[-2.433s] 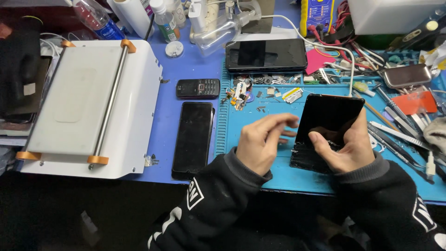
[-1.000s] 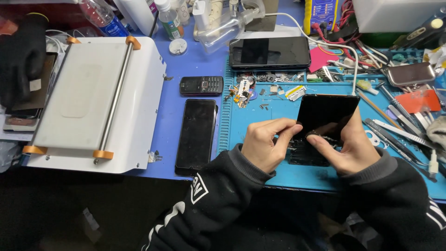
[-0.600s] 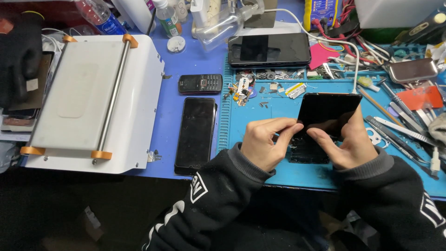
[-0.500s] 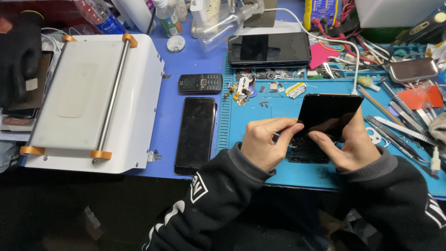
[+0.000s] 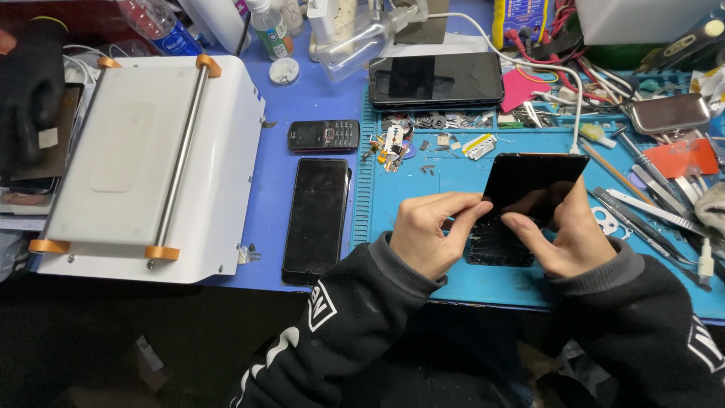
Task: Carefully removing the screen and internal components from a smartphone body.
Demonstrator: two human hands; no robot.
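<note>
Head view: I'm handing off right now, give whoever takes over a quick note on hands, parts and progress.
Left hand: fingertips on the left edge of the black phone screen.
Right hand: grips the same screen from its right side.
The screen lies over the blue work mat, its far end tilted up.
Black smartphone and small keypad phone lie untouched to the left.
Whether the screen is fully free cannot be told.

White flat-bed machine with a steel roller bar and orange end caps (image 5: 143, 159) far left. Right of it, on the blue table top (image 5: 317, 91): small black keypad phone (image 5: 324, 135), black slab smartphone (image 5: 316, 219) just nearer. Larger dark-screened phone (image 5: 436, 80) at the far edge of the blue ribbed work mat (image 5: 445, 279). Loose small parts (image 5: 430, 140) along the mat's far trays. Metal tweezers and hand tools (image 5: 649, 200) far right.
</note>
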